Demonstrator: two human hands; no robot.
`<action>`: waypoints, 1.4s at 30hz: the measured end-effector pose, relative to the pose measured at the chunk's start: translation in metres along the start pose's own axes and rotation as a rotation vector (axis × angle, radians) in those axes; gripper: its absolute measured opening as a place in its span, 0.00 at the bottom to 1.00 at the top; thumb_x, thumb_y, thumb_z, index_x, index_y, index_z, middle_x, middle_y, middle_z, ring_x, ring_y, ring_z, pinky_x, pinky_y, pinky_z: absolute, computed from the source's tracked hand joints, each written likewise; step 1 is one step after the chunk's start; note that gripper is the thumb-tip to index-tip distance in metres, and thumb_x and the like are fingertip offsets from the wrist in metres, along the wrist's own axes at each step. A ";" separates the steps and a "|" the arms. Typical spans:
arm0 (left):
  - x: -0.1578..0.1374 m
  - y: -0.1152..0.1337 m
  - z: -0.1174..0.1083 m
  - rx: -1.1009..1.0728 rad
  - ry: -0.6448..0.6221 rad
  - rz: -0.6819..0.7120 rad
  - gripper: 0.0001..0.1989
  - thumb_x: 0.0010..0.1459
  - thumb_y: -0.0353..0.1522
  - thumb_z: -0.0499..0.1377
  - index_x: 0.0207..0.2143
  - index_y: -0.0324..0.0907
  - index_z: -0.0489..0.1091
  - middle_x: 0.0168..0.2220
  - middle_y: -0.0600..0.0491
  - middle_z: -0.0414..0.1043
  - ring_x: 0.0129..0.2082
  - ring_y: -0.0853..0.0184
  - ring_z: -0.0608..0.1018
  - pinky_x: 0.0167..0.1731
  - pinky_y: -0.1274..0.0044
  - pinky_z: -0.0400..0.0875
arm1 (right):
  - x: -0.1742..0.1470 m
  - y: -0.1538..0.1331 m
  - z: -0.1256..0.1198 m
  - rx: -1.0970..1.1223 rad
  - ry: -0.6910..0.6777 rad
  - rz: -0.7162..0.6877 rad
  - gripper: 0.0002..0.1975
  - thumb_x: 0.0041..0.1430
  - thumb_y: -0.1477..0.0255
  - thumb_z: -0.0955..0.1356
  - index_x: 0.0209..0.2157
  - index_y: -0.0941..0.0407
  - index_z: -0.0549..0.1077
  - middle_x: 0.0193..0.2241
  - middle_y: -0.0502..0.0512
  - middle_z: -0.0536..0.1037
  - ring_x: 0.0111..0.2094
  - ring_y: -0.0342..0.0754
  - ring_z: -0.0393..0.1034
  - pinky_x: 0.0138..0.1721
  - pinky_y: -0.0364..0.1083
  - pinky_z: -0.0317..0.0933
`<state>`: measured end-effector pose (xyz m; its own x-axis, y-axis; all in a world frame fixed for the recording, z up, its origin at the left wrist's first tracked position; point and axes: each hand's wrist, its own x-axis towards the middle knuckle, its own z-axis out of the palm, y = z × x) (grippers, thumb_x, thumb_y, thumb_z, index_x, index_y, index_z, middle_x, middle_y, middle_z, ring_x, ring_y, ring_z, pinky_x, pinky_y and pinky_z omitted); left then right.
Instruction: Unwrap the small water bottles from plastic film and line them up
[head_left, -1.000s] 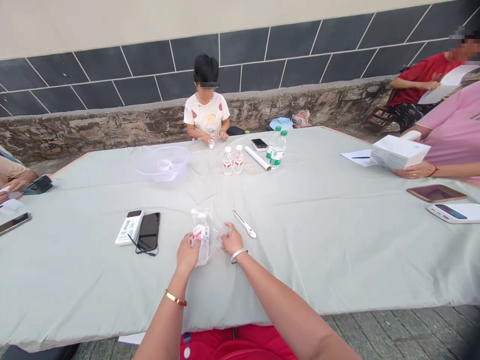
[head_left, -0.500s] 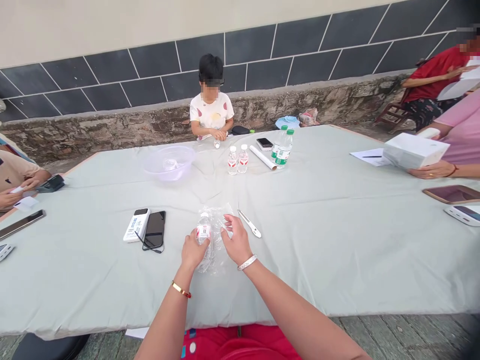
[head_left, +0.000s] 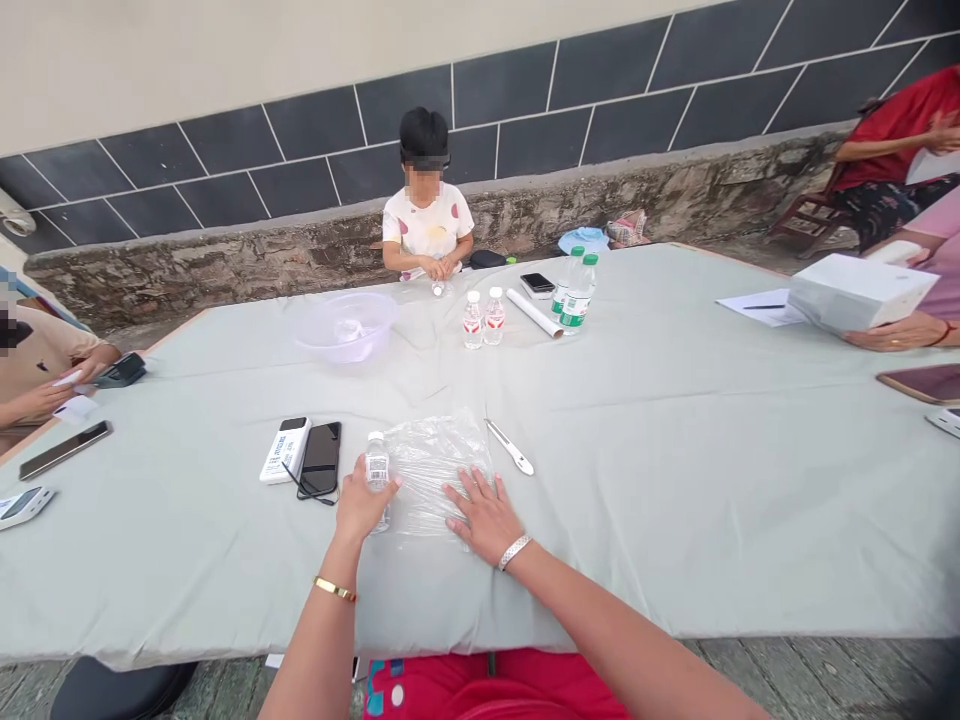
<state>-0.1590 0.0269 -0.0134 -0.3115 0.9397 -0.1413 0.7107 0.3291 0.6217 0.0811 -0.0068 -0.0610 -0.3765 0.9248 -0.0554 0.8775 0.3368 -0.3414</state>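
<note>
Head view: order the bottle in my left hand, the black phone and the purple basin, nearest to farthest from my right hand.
1. Bottle: left of your right hand
2. Black phone: past your left hand
3. Purple basin: farther back, left

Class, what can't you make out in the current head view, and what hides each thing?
1) Head view: part of the bottle, covered by the left hand.
2) Head view: fine print on the label, too small to read.
3) Head view: clear plastic beneath the right hand, hidden by that hand.
4) Head view: the reddish-brown device's far end, cut off by the right edge.
</note>
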 end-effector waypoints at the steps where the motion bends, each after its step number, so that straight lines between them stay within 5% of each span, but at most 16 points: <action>1: -0.002 0.003 0.000 0.058 0.014 0.003 0.42 0.45 0.48 0.62 0.60 0.41 0.56 0.54 0.37 0.66 0.56 0.49 0.67 0.50 0.65 0.62 | -0.002 0.005 -0.002 -0.016 0.002 0.004 0.27 0.64 0.55 0.57 0.63 0.44 0.56 0.67 0.55 0.48 0.67 0.59 0.34 0.62 0.67 0.29; 4: -0.006 0.003 -0.001 0.031 0.020 -0.028 0.39 0.46 0.43 0.63 0.59 0.42 0.57 0.50 0.39 0.69 0.52 0.50 0.71 0.47 0.65 0.65 | -0.008 0.019 -0.007 -0.054 0.005 0.016 0.25 0.64 0.57 0.57 0.62 0.42 0.57 0.66 0.52 0.50 0.67 0.59 0.35 0.62 0.67 0.30; 9: -0.014 -0.016 0.003 -0.574 -0.186 -0.180 0.36 0.49 0.43 0.60 0.58 0.40 0.57 0.35 0.49 0.74 0.31 0.63 0.78 0.31 0.73 0.70 | -0.020 0.037 -0.028 -0.104 -0.043 0.131 0.24 0.63 0.66 0.61 0.61 0.44 0.61 0.65 0.54 0.54 0.66 0.61 0.39 0.61 0.68 0.32; 13: -0.020 -0.021 0.013 -0.667 -0.156 -0.198 0.38 0.46 0.43 0.63 0.58 0.41 0.57 0.33 0.52 0.73 0.29 0.66 0.77 0.30 0.74 0.70 | -0.014 0.021 -0.055 -0.021 0.053 0.164 0.25 0.57 0.69 0.66 0.58 0.52 0.66 0.62 0.62 0.60 0.65 0.62 0.44 0.61 0.65 0.38; 16: -0.024 -0.018 0.021 -0.772 -0.141 -0.228 0.36 0.47 0.42 0.62 0.58 0.41 0.57 0.35 0.51 0.72 0.31 0.66 0.77 0.31 0.74 0.71 | 0.005 -0.014 -0.063 0.260 0.179 0.121 0.21 0.59 0.70 0.63 0.55 0.54 0.68 0.53 0.61 0.71 0.57 0.55 0.61 0.56 0.55 0.54; 22: -0.041 -0.009 0.035 -0.922 -0.059 -0.147 0.39 0.48 0.45 0.62 0.59 0.42 0.54 0.44 0.45 0.71 0.35 0.64 0.78 0.32 0.74 0.71 | 0.045 -0.075 -0.040 0.888 -0.050 0.200 0.32 0.49 0.58 0.71 0.54 0.57 0.66 0.35 0.55 0.77 0.35 0.50 0.71 0.36 0.47 0.64; 26: -0.052 -0.003 0.028 -0.964 -0.113 0.024 0.38 0.48 0.48 0.61 0.59 0.44 0.58 0.49 0.44 0.71 0.45 0.58 0.76 0.39 0.72 0.72 | 0.044 -0.077 -0.039 1.293 -0.213 0.218 0.29 0.44 0.59 0.74 0.47 0.55 0.68 0.38 0.55 0.76 0.35 0.48 0.72 0.27 0.43 0.63; 30: -0.052 -0.005 0.021 -0.977 -0.155 -0.040 0.32 0.54 0.47 0.57 0.58 0.44 0.62 0.56 0.43 0.65 0.53 0.56 0.72 0.42 0.73 0.70 | 0.032 -0.064 -0.047 1.520 -0.264 0.189 0.35 0.37 0.61 0.78 0.47 0.54 0.66 0.41 0.55 0.76 0.40 0.51 0.72 0.32 0.44 0.66; 33: -0.048 -0.008 0.026 -0.810 -0.216 -0.041 0.31 0.54 0.42 0.58 0.59 0.44 0.60 0.59 0.43 0.62 0.51 0.58 0.73 0.43 0.73 0.70 | 0.023 -0.054 -0.050 1.612 -0.290 0.118 0.37 0.35 0.62 0.78 0.48 0.53 0.65 0.43 0.54 0.75 0.42 0.52 0.72 0.37 0.48 0.67; 38: -0.032 0.006 0.032 0.097 -0.230 0.197 0.42 0.47 0.36 0.62 0.64 0.41 0.50 0.52 0.41 0.67 0.48 0.57 0.74 0.43 0.71 0.67 | 0.008 -0.037 -0.054 1.633 -0.315 0.080 0.37 0.36 0.62 0.78 0.49 0.52 0.64 0.43 0.54 0.75 0.41 0.51 0.73 0.40 0.49 0.67; 42: -0.020 0.012 0.012 0.508 -0.283 0.244 0.20 0.53 0.30 0.56 0.49 0.39 0.69 0.44 0.43 0.73 0.45 0.57 0.75 0.41 0.71 0.66 | 0.004 -0.012 -0.066 1.577 -0.211 0.062 0.36 0.36 0.62 0.78 0.48 0.53 0.65 0.42 0.55 0.76 0.42 0.51 0.72 0.42 0.51 0.67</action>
<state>-0.1369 0.0135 -0.0118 0.0273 0.9587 -0.2829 0.9729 0.0395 0.2277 0.0883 0.0049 0.0049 -0.5038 0.8441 -0.1832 -0.2301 -0.3356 -0.9135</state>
